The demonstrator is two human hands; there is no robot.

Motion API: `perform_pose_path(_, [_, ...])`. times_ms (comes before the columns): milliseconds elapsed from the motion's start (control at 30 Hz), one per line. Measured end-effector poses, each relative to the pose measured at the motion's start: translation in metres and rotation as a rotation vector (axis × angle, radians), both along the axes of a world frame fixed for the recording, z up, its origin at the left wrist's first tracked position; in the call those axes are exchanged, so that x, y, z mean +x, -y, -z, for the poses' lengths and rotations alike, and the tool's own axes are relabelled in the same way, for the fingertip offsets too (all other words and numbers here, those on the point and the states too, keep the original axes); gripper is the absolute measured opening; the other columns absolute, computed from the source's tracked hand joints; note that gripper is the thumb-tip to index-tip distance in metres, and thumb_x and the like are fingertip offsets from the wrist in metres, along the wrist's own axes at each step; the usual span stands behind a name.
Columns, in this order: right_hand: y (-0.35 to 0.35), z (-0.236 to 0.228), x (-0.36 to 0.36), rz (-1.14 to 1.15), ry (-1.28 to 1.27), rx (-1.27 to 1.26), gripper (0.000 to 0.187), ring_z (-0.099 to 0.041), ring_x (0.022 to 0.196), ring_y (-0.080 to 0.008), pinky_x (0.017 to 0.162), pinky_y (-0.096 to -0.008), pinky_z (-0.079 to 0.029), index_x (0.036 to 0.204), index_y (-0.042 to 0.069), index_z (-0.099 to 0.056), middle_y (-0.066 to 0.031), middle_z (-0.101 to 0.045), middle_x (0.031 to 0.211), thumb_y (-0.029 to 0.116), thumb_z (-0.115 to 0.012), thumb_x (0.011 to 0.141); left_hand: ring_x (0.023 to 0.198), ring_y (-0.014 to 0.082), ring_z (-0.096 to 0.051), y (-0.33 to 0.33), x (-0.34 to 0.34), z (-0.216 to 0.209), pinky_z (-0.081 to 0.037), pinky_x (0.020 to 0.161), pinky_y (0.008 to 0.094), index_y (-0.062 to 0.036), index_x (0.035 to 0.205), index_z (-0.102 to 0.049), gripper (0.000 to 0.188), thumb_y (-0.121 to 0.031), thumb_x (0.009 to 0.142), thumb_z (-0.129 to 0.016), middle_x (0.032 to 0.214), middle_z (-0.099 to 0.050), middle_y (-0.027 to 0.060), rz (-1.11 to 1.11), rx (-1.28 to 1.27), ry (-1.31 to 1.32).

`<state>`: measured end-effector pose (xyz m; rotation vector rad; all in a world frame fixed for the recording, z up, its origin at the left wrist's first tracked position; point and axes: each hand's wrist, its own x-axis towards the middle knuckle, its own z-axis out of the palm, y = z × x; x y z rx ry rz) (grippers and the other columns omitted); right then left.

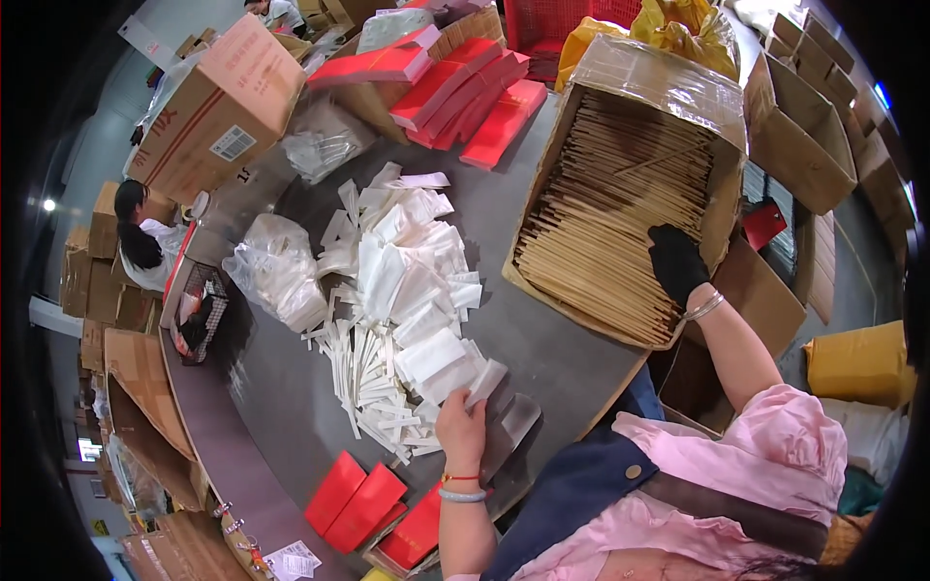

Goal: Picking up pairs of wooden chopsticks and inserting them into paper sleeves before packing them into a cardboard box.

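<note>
My bare left hand [461,426] pinches a small white paper sleeve [486,382] at the near end of a loose heap of white sleeves [412,254]. My right hand [678,263], in a black glove, lies on the thin tan sticks [605,228] that fill an open carton [659,70] at the right. Its fingers look curled in among the sticks; whatever is between them is hidden. Beside the heap lie many narrow white paper strips [373,382]. A clear plastic piece [511,426] is on the table just right of my left hand.
Red packets [354,504] lie at the near left, and red stacks [465,92] at the back. A plastic bag [276,271] and a black wire basket [201,315] sit left of the heap. A tall carton [228,107] stands back left. Another person [150,237] is beyond the table.
</note>
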<state>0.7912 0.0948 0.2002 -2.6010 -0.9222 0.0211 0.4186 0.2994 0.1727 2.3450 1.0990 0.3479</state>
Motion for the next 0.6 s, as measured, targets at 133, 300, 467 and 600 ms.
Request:
perform_pose_path(133, [-0.004,0.011,0.003,-0.010,0.188,0.265,0.022,-0.058,0.098,-0.0365,0.090,-0.0421,-0.045,0.107,0.000,-0.062,-0.0189,-0.061,0.099,0.016,-0.050,0.097,0.072,0.0291,-0.068,0.003,-0.010,-0.013,-0.053,0.068,0.0359,-0.0034,0.114,-0.062,0.038,-0.009,0.078,-0.073,0.082,-0.069,0.0149,-0.015,-0.104,0.038])
perform_pose_path(300, [-0.031,-0.045,-0.061,-0.611,0.041,0.373,0.010,-0.058,0.078,-0.0342,0.071,-0.0408,-0.045,0.088,0.004,-0.065,-0.0149,-0.063,0.085,0.005,-0.063,0.078,0.072,0.0199,-0.065,0.040,-0.047,-0.046,-0.050,0.066,0.0325,-0.0122,0.123,-0.062,0.046,-0.007,0.079,-0.071,0.083,-0.069,0.0111,0.067,-0.269,0.042])
perform_pose_path(467, [-0.062,-0.021,-0.135,-0.891,-0.288,0.193,0.027,-0.057,0.072,-0.0295,0.065,-0.0407,-0.044,0.100,0.011,-0.071,-0.0102,-0.058,0.073,0.004,-0.068,0.074,0.083,0.0238,-0.052,0.054,-0.062,-0.031,-0.038,0.072,0.0369,-0.0224,0.112,-0.069,0.038,-0.018,0.075,-0.073,0.084,-0.057,0.0042,0.224,0.213,-0.175])
perform_pose_path(600, [-0.068,0.002,-0.150,-0.997,-0.379,0.075,0.026,-0.058,0.075,-0.0281,0.067,-0.0406,-0.047,0.107,0.022,-0.071,-0.0096,-0.057,0.075,0.021,-0.066,0.082,0.102,0.0285,-0.052,0.052,-0.083,-0.036,-0.040,0.085,0.0411,-0.0161,0.113,-0.067,0.042,-0.018,0.072,-0.076,0.105,-0.057,0.0067,0.074,0.172,-0.070])
